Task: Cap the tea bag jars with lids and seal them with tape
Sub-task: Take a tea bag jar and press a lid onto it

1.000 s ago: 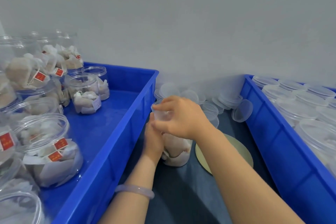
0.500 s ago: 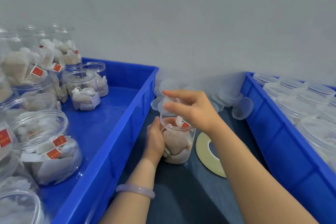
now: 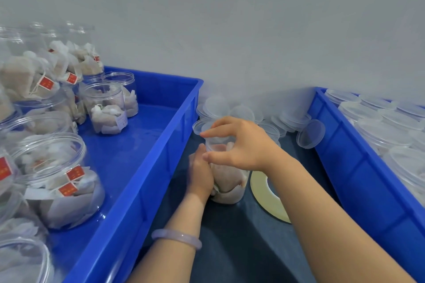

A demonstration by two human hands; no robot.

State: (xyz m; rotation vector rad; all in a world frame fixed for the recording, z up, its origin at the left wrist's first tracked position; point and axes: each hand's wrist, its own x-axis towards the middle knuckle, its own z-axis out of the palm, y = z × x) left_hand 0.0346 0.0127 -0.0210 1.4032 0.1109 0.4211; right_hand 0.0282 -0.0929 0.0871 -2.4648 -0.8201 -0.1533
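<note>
A clear jar of tea bags (image 3: 230, 184) stands on the dark table between two blue crates. My left hand (image 3: 200, 173) grips its left side. Above its mouth, my right hand (image 3: 239, 144) holds a clear plastic lid (image 3: 210, 142) with curled fingers and thumb. The lid sits on or just over the jar's rim; which of the two I cannot tell. A roll of yellowish tape (image 3: 268, 193) lies flat on the table just right of the jar, partly hidden by my right forearm.
Behind the jar, against the wall, is a pile of loose clear lids (image 3: 241, 112). The left blue crate (image 3: 147, 179) holds several open jars of tea bags (image 3: 57, 179). The right blue crate (image 3: 358, 174) holds several capped jars (image 3: 391, 126).
My right hand has come down with the lid from above the jar's open mouth onto its top. The left hand stays on the jar's side.
</note>
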